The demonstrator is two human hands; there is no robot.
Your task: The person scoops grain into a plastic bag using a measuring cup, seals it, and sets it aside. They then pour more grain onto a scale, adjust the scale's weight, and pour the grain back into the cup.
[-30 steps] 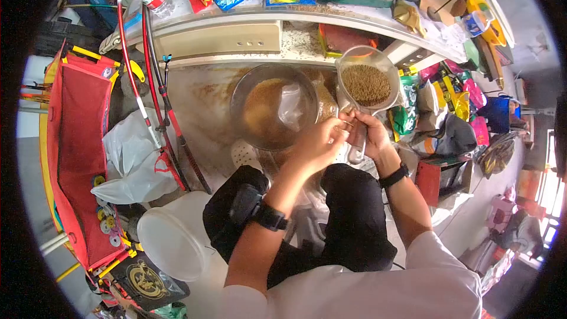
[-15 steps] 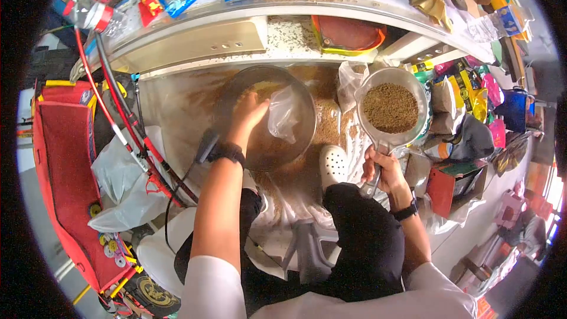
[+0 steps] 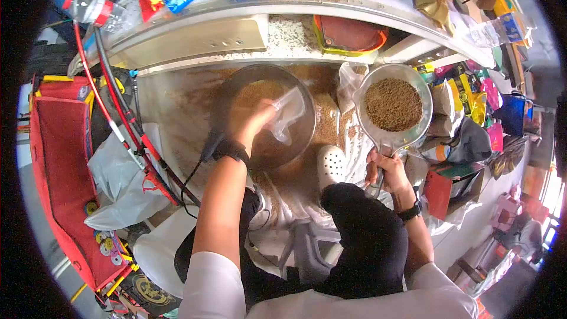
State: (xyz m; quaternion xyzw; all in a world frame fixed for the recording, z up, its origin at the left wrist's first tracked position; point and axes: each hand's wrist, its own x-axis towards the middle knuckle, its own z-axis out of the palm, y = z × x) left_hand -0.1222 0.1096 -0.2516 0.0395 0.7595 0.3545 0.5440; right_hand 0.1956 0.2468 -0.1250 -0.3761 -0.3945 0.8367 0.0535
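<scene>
My left hand [image 3: 254, 117] is inside a wide dark round basin [image 3: 300, 145], closed on a crumpled clear plastic bag [image 3: 289, 112]. Fine tan material [image 3: 260, 90] covers part of the basin floor behind the hand. On the right, my right hand [image 3: 388, 172] is wrapped round the handle of a round metal strainer [image 3: 426, 109]. Brown granules [image 3: 393, 104] fill much of its bowl. The strainer is held apart from the basin, over the cluttered floor. My left fingertips are partly hidden by the bag and blur.
Brown grains lie scattered on the floor sheet [image 3: 188, 100]. A white shelf [image 3: 207, 41] stands ahead, and a red bag [image 3: 65, 171] with cables [image 3: 121, 118] is on the left. Packets [image 3: 472, 94] and a red box [image 3: 443, 192] crowd the right. A white clog [image 3: 332, 165] is beside the basin.
My left hand has moved slightly right and down in the basin, and the plastic bag has shifted with it, its top now tilting right. My right hand keeps the strainer almost in place.
</scene>
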